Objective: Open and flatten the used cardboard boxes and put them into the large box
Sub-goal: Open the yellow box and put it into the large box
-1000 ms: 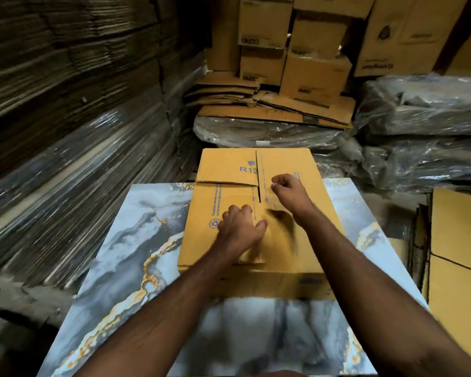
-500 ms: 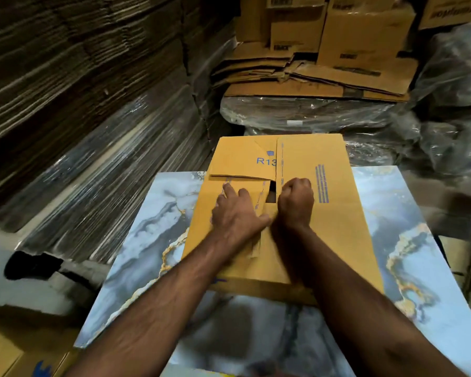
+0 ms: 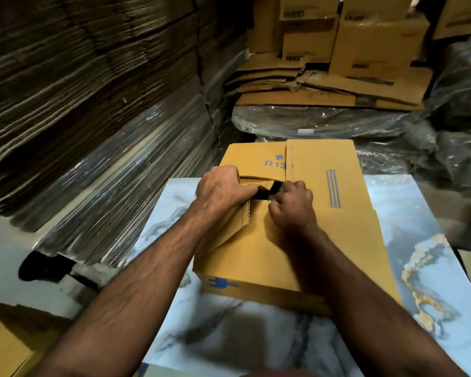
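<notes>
The left hand [image 3: 223, 190] curls its fingers round the edge of a flap [image 3: 230, 227] on top of the box [image 3: 335, 235], gripping it where the flap lifts away from the lid. The right hand [image 3: 292, 206] sits just beside it, fingers bent and tucked at the edge of the dark gap [image 3: 267, 191] between the flaps, gripping the cardboard there. The two hands are close together, with the gap showing black between them. Both forearms reach in from the near edge.

The box lies flat-topped on a slab [image 3: 430, 268] patterned like blue and gold marble, its far end overhanging the slab's far edge. Its far left flap bears the blue print "R13" [image 3: 274, 164], and a block of blue text [image 3: 333, 188] runs along the right flap, to the right of the right hand. A blue mark [image 3: 220, 282] shows on the box's near side wall.

Left of the box rise tall stacks of flattened cardboard [image 3: 79, 77], their lower part wrapped in shiny plastic film [image 3: 114, 180]. Beyond the box, a film-wrapped bundle [image 3: 324, 123] carries a loose pile of flat cartons [image 3: 332, 88], and upright cartons [image 3: 375, 42] stand behind them. Right of the box there is more crumpled film [image 3: 452, 137]. At the lower left, well apart from the box, a corner of yellow cardboard [image 3: 3, 349] shows, and a dark object [image 3: 44, 265] that cannot be identified lies at the foot of the stacks.
</notes>
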`<action>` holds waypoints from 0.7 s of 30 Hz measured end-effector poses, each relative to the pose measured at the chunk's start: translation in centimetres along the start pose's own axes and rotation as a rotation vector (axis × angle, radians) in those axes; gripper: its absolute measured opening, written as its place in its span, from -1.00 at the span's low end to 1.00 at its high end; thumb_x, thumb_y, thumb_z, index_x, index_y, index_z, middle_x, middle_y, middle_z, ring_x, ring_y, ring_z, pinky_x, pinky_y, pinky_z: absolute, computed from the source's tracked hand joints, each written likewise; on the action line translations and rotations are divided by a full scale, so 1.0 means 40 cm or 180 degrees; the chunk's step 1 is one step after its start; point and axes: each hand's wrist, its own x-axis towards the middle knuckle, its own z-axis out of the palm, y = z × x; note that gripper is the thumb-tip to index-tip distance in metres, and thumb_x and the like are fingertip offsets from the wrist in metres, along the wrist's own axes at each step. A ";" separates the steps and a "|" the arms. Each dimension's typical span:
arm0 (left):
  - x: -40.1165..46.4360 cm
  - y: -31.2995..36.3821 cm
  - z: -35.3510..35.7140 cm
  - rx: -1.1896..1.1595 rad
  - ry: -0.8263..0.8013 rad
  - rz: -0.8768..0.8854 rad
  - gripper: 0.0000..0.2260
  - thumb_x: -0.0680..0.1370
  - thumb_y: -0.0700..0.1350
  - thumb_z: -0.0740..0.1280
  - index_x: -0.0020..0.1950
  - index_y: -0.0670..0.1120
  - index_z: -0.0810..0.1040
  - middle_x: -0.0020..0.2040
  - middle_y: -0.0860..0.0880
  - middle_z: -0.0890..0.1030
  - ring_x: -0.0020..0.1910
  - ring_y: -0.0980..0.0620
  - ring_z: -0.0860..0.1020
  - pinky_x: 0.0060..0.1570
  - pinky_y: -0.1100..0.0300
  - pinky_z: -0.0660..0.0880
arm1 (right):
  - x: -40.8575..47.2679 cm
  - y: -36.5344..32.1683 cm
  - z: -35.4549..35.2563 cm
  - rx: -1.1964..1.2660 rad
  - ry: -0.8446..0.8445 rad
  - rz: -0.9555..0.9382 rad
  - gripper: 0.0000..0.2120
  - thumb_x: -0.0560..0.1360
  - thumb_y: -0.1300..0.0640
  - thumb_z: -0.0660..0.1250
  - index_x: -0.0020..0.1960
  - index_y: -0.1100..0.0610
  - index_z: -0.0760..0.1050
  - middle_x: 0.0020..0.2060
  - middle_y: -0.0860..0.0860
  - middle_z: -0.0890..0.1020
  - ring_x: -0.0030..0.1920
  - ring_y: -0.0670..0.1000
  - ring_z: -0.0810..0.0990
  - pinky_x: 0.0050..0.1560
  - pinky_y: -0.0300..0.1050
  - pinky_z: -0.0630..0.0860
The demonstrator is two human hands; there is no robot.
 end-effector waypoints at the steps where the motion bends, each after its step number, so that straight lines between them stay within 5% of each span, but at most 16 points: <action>1: 0.006 -0.006 -0.006 -0.0088 -0.0018 0.0021 -0.53 0.33 0.36 0.30 -0.06 -0.01 0.57 -0.09 -0.04 0.62 -0.08 -0.08 0.56 -0.18 0.12 0.52 | -0.003 -0.007 -0.013 0.0110 0.0164 -0.0018 -0.55 0.42 -0.03 0.08 -0.05 0.21 0.65 0.02 0.14 0.56 0.09 0.18 0.41 0.03 0.06 0.28; 9: 0.032 -0.028 -0.018 -0.0288 0.0046 0.0215 -0.57 0.43 0.23 0.34 0.08 -0.08 0.61 0.07 -0.13 0.63 0.05 -0.17 0.56 -0.13 0.14 0.39 | -0.051 -0.103 -0.143 0.0284 0.1348 -0.0409 -0.73 0.42 0.06 0.18 -0.29 0.19 0.54 -0.22 0.05 0.51 -0.10 0.12 0.40 -0.10 0.04 0.40; 21: 0.031 -0.040 -0.058 -0.0112 -0.0313 0.0390 -0.61 0.50 0.14 0.37 0.17 -0.10 0.54 0.01 -0.10 0.51 -0.04 -0.09 0.49 -0.12 0.13 0.41 | -0.186 -0.254 -0.238 -0.0147 0.1950 -0.0630 -0.67 0.47 -0.02 0.29 -0.37 0.17 0.46 -0.31 0.03 0.53 -0.20 0.11 0.44 -0.19 0.03 0.39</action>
